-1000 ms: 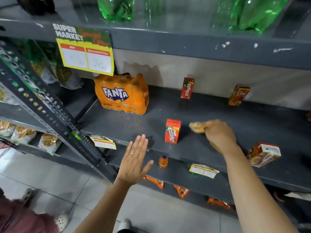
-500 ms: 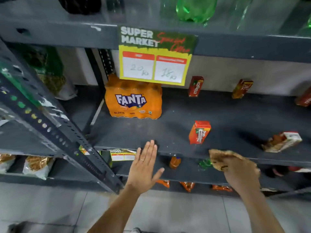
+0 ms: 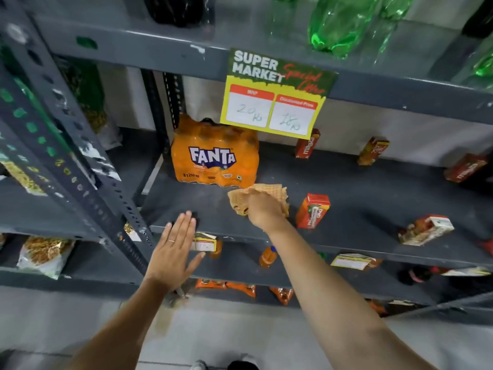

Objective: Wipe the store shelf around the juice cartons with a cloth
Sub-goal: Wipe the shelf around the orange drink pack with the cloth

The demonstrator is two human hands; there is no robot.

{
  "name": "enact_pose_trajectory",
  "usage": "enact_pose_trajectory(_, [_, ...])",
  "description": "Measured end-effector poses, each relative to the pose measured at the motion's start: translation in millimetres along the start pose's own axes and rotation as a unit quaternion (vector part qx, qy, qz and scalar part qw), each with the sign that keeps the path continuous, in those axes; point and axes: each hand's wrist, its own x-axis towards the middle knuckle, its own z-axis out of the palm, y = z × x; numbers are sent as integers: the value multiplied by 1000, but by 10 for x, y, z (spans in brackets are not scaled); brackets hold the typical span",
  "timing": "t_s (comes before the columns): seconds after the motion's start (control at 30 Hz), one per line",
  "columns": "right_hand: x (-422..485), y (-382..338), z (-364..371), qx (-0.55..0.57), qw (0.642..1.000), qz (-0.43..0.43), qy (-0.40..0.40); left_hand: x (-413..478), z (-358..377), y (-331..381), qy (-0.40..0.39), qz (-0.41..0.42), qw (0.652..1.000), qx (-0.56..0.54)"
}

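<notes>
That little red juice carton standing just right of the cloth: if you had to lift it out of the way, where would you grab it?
Probably across its narrow side faces, near the middle, coming from the front and above. The red juice carton stands upright and leans slightly, alone on the shelf, with open space to its right and front. The right hand with the cloth crowds its left side.

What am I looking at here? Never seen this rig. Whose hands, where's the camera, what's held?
There is no robot: a person wears one wide-angle camera on the head, looking down at their own arms. The right hand presses a tan cloth onto the grey shelf, just in front of an orange Fanta pack. The left hand is flat, open and empty at the shelf's front edge. Small juice cartons stand scattered; the nearest carton is right of the cloth, and one carton lies tipped over. A price sign hangs from the shelf above.
</notes>
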Motion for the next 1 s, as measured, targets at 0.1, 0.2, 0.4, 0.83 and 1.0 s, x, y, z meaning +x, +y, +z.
enact_pose_trajectory(0.1, [-260,40,161,-4,1000,-7,-6,9,-9,12,-3,-3,1000,-2])
enact_pose_trajectory(0.2, [-752,127,230,-9,997,-54,-49,-14,-12,-9,6,7,1000,-14])
enact_pose_trajectory(0.4, [-361,176,-252,122,989,-61,-50,-9,-72,-177,11,-47,999,-18])
enact_pose_trajectory(0.83, [-189,-211,-32,-5,986,-103,-130,-19,-73,-175,-2,-64,998,-15])
enact_pose_trajectory(1.0, [437,-762,-377,195,955,-216,-50,-18,-74,-119,5,-80,997,-17])
